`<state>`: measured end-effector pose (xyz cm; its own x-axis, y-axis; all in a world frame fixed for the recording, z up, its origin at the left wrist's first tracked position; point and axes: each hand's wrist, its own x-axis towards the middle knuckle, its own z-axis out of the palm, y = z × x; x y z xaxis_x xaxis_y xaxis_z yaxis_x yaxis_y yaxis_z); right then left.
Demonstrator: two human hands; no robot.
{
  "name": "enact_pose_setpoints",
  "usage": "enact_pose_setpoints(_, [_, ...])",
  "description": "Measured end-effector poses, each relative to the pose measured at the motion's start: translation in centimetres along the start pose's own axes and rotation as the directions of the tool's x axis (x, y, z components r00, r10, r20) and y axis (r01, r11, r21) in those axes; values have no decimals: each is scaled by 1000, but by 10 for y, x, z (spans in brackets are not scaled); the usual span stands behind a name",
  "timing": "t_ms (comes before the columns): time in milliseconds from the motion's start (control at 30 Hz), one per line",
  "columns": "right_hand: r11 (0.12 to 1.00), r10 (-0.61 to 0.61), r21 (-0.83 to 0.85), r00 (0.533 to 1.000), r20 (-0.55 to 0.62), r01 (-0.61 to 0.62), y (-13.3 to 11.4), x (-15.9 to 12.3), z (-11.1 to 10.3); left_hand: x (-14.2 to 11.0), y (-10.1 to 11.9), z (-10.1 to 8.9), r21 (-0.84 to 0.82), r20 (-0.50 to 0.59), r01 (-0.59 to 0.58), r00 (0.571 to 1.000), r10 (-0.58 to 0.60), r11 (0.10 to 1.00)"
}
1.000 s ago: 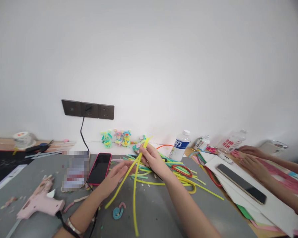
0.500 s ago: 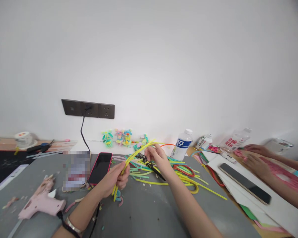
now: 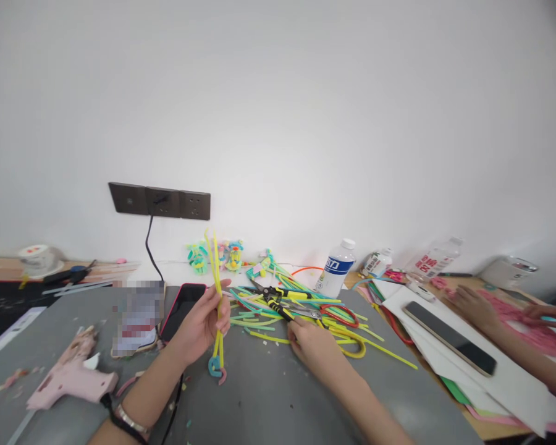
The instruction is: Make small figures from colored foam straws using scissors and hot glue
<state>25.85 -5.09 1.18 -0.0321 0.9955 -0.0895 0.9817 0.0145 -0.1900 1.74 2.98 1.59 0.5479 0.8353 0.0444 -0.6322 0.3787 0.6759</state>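
Note:
In the head view, my left hand [image 3: 204, 327] is closed around several yellow pipe cleaners [image 3: 216, 269], held nearly upright. Just below it lie small curled blue [image 3: 214, 366] and pink pieces. My right hand [image 3: 315, 347] has its fingers closed at the end of one handle of black-and-yellow cutting pliers [image 3: 274, 298]. The pliers' handles are spread apart, and they rest over a loose pile of yellow and green pipe cleaners [image 3: 264, 322]. A pair of scissors [image 3: 308, 313] lies partly under the pliers, beside my right hand.
A pink hot glue gun [image 3: 71, 377] and two phones, one red-edged [image 3: 181, 304], lie left. Small colourful figures [image 3: 234, 254] stand by the wall. A bottle [image 3: 337, 269] stands behind the pile. Right are papers, a phone [image 3: 449, 337] and another person's hands [image 3: 475, 309].
My right hand has left the tips of the yellow pipe cleaners and come down to the pliers' handle. The pipe cleaners have swung from slanted to nearly upright in my left hand.

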Motion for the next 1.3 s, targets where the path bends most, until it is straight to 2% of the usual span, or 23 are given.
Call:
enact_pose_setpoints(67, [998, -52, -25, 999, 8, 53, 1, -2, -2, -1, -2, -1, 27, 25, 21, 999, -22, 999])
enact_pose_setpoints(133, [990, -143, 18, 990, 1, 142, 4, -3, -9, -2, -4, -3, 42, 53, 52, 997, -54, 998])
enact_pose_setpoints(233, [930, -225, 276, 970, -89, 241, 10, 0, -25, -2, -5, -5, 59, 73, 97, 992, -101, 994])
enact_pose_setpoints(300, [819, -221, 483, 946, -236, 311, 9, 4, -39, -2, -6, -6, 72, 78, 127, 988, -133, 989])
enact_pose_setpoints(333, [751, -183, 554, 919, -350, 361, 7, 7, -47, -1, -6, -6, 80, 79, 142, 986, -148, 987])
enact_pose_setpoints(367, [686, -119, 594, 871, -477, 419, 5, 8, -56, -1, -6, -6, 88, 78, 153, 984, -160, 984])
enact_pose_setpoints(433, [598, 70, 616, 731, -679, 514, -2, 9, -79, 0, -7, -7, 98, 71, 159, 984, -166, 982])
enact_pose_setpoints(467, [578, 180, 623, 662, -728, 527, -6, 8, -91, 0, -7, -7, 101, 65, 157, 984, -164, 982])
enact_pose_setpoints(533, [526, 307, 654, 595, -742, 544, -11, 5, -116, 0, -8, -7, 110, 54, 136, 988, -143, 985])
enact_pose_setpoints(567, [480, 340, 680, 598, -726, 554, -13, 5, -127, 0, -8, -6, 123, 47, 121, 991, -128, 985])
enact_pose_setpoints(600, [417, 351, 718, 630, -693, 558, -14, 6, -135, -1, -8, -6, 140, 40, 106, 993, -112, 984])
enact_pose_setpoints(667, [282, 306, 797, 738, -602, 533, -18, 16, -140, -2, -8, -4, 177, 17, 93, 995, -98, 980])
enact_pose_setpoints(767, [142, 128, 909, 903, -410, 392, -30, 45, -117, -3, -7, 0, 194, -39, 123, 992, -118, 973])
enact_pose_setpoints(833, [95, 2, 962, 966, -258, 257, -42, 68, -88, -3, -7, 1, 203, -74, 131, 990, -118, 970])
enact_pose_setpoints(900, [90, -65, 978, 981, -184, 189, -54, 87, -60, -2, -9, 1, 238, -96, 124, 990, -103, 963])
enact_pose_setpoints(1000, [90, -89, 978, 979, -182, 190, -65, 107, -35, 0, -13, 0, 296, -115, 133, 988, -103, 946])
enact_pose_setpoints(1133, [51, -56, 973, 973, -223, 226, -64, 121, -32, 2, -16, -2, 331, -166, 144, 982, -92, 933])
enact_pose_setpoints(1300, [-13, -23, 976, 975, -219, 219, -59, 123, -24, 4, -18, -6, 362, -202, 90, 979, -16, 928])
